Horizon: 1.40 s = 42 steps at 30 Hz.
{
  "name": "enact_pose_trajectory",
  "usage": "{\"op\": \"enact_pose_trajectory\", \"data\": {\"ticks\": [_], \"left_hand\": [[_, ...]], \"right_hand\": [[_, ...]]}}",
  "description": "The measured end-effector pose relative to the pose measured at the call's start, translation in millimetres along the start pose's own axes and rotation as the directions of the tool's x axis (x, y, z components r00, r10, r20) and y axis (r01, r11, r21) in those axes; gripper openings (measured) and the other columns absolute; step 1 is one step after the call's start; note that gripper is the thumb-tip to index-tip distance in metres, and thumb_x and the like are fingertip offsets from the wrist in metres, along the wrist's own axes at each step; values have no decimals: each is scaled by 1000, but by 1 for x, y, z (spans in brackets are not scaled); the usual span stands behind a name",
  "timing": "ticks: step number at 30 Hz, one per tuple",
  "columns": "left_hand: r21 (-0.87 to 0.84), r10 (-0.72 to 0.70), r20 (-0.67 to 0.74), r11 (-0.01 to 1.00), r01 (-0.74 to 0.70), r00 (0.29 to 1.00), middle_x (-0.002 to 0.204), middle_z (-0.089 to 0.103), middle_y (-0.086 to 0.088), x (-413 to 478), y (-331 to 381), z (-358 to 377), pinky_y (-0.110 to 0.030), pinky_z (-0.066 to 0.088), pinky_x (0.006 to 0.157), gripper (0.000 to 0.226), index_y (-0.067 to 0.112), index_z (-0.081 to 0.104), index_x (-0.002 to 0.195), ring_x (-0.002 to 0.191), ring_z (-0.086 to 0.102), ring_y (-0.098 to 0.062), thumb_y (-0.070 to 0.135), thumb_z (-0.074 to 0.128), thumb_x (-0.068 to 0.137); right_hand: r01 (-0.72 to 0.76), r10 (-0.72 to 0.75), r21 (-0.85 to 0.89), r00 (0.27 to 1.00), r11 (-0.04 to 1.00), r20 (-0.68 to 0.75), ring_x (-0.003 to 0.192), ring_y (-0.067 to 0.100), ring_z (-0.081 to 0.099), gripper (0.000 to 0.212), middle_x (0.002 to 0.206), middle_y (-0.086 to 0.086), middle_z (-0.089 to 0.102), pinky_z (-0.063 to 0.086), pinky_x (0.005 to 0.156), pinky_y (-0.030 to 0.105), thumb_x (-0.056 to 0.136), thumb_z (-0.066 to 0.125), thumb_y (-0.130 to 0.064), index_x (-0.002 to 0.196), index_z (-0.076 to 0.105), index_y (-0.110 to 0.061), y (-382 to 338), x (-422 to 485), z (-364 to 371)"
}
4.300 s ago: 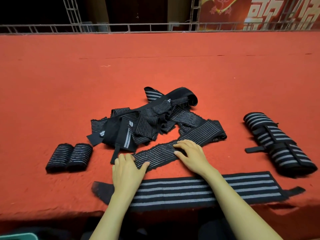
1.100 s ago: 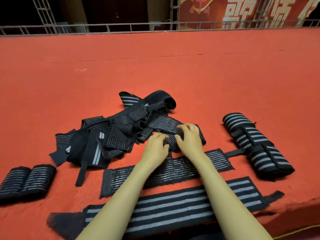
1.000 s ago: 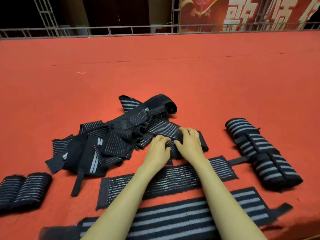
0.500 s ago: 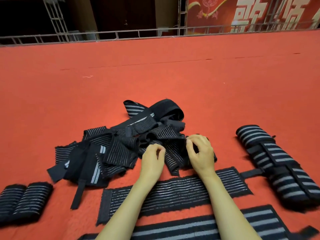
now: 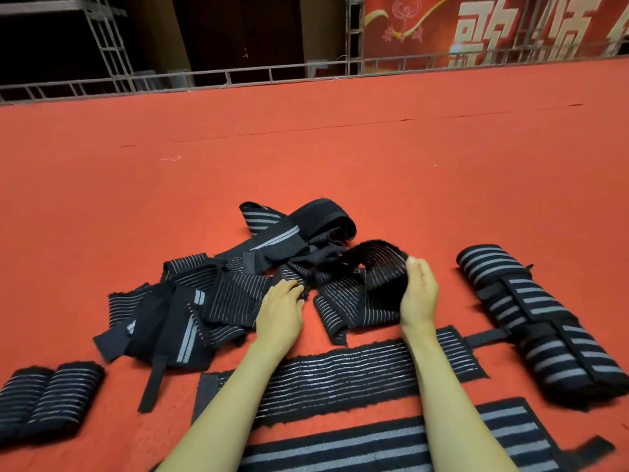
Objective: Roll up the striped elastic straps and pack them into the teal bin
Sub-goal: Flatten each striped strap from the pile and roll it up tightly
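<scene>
You look down on a red carpet (image 5: pixel 306 172) strewn with black elastic straps striped in grey. At the near left, two rolled straps (image 5: pixel 47 396) lie side by side, touching.

Right of them and a little farther off sits a tangled pile of straps (image 5: pixel 204 298), with loose ends trailing toward you. Your left hand (image 5: pixel 280 310) lies palm down at the pile's right edge, its fingertips curled against the cloth. Whether they pinch anything cannot be told.

Just right of it, your right hand (image 5: pixel 419 294) grips a lifted strap (image 5: pixel 377 267). One fingertip shows at the top, and the other fingers are hidden behind the cloth. That strap arches up off the carpet from the pile, and more striped cloth lies folded below the hand.

Nearer to you, under both forearms, a thin-striped strap (image 5: pixel 340 376) lies flat, running left to right, with a narrow tab at its right end. Nearer again, at the bottom edge, a wide-striped strap (image 5: pixel 374 447) also lies flat.

At the far right, a large rolled bundle (image 5: pixel 531 321) of wide-striped straps rests on the carpet, apart from your right hand.
</scene>
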<state>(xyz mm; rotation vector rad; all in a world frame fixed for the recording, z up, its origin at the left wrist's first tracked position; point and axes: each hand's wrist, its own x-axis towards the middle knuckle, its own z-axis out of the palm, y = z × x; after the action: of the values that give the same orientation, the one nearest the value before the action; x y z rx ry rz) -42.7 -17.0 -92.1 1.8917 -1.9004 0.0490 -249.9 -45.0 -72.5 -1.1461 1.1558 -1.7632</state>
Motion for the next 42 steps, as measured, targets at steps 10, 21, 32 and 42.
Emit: {"op": "enact_pose_trajectory", "data": {"ticks": [10, 21, 32, 42], "left_hand": [[-517, -135, 1, 848, 116, 991, 109, 64, 6, 17, 32, -41, -20, 37, 91, 25, 16, 66, 112, 102, 54, -8, 22, 47, 97], [-683, 71, 184, 726, 76, 980, 116, 49, 3, 3, 58, -26, -15, 41, 94, 29, 32, 60, 122, 100, 54, -3, 23, 53, 95], [-321, 228, -266, 895, -309, 937, 119, 55, 1, 30, 57, -26, -27, 34, 99, 32, 21, 65, 116, 112, 43, -14, 21, 66, 84], [-293, -279, -188, 931, 217, 942, 106, 66, -5, 30, 12, -35, -36, 42, 83, 28, 13, 67, 110, 103, 57, -27, 31, 54, 94]], "right_hand": [[216, 2, -357, 853, 909, 522, 47, 3, 31, 54, 45, -12, 32, 26, 53, 19, 92, 60, -26, 45, 33, -27, 2, -11, -5], [268, -102, -331, 891, 905, 443, 78, 4, 63, 42, 82, -7, 68, 46, 73, 11, 83, 69, -40, 121, 56, -28, -9, -12, -5], [441, -261, -319, 840, 839, 476, 91, -1, 59, 25, 95, -8, 65, 40, 82, 8, 82, 66, -7, 104, 69, -19, -13, -14, -4], [267, -239, -271, 962, 925, 132, 98, -8, 57, 28, 100, -15, 64, 42, 90, 15, 90, 58, -4, 101, 64, -29, -13, -4, -5]]}}
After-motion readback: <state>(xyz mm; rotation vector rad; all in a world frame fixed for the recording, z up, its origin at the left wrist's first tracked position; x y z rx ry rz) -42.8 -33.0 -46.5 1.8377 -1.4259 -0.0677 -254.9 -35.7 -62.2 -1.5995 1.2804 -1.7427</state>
